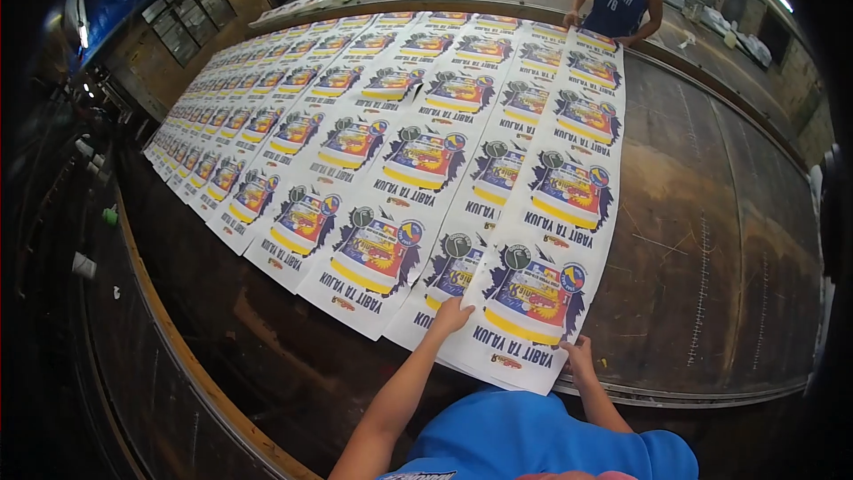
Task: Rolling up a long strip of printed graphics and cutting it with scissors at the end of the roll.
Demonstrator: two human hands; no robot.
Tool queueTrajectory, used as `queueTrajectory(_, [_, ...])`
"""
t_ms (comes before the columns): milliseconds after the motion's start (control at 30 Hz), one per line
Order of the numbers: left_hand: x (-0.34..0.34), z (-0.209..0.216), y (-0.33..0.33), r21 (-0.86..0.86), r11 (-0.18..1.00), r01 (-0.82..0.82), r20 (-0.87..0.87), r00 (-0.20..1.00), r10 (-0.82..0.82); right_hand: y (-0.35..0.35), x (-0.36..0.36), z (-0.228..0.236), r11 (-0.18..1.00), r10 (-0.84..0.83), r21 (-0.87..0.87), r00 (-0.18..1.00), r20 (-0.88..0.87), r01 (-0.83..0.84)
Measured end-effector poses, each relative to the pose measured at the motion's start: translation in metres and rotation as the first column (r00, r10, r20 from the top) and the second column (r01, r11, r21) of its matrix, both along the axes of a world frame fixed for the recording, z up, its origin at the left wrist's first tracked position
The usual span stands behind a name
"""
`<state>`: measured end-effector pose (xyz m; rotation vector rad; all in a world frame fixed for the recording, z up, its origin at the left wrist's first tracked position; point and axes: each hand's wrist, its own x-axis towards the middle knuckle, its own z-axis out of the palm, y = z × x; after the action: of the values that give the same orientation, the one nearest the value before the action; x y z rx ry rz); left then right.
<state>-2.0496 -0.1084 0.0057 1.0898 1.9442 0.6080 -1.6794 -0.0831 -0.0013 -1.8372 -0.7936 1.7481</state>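
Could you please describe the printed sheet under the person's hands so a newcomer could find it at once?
Start at the long dark worktable covered in overlapping printed sheets. Follow the rightmost strip to its near end: the sheet lies there, on top, with the left hand and right hand pressing its near edge.

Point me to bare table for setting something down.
Free: dark table right of the rightmost printed strip, out to the rim. Also the near band left of the left hand. Crowded: overlapping printed strips cover the middle and left.
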Motion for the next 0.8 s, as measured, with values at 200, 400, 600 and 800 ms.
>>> queueTrajectory(200, [-0.031,0.025,-0.008,0.116,0.992,0.054,0.031,0.998,-0.058,0.018,-0.014,0.018,0.992,0.109,0.062,0.994,0.012,-0.109])
queueTrajectory(400, [-0.109,0.004,-0.048,0.017,1.0,0.008,-0.302,0.953,-0.002,0.005,-0.071,-0.007,0.981,0.125,0.134,0.983,0.138,-0.144])
queueTrajectory(600, [-0.132,-0.01,-0.059,0.008,0.998,0.059,-0.324,0.945,-0.053,-0.029,-0.142,-0.034,0.92,0.053,0.333,0.91,0.411,-0.204])
queueTrajectory(800, [-0.136,-0.018,-0.045,-0.003,0.999,0.053,0.004,0.999,-0.053,-0.025,-0.155,-0.024,0.951,-0.264,0.186,0.961,0.085,0.245])
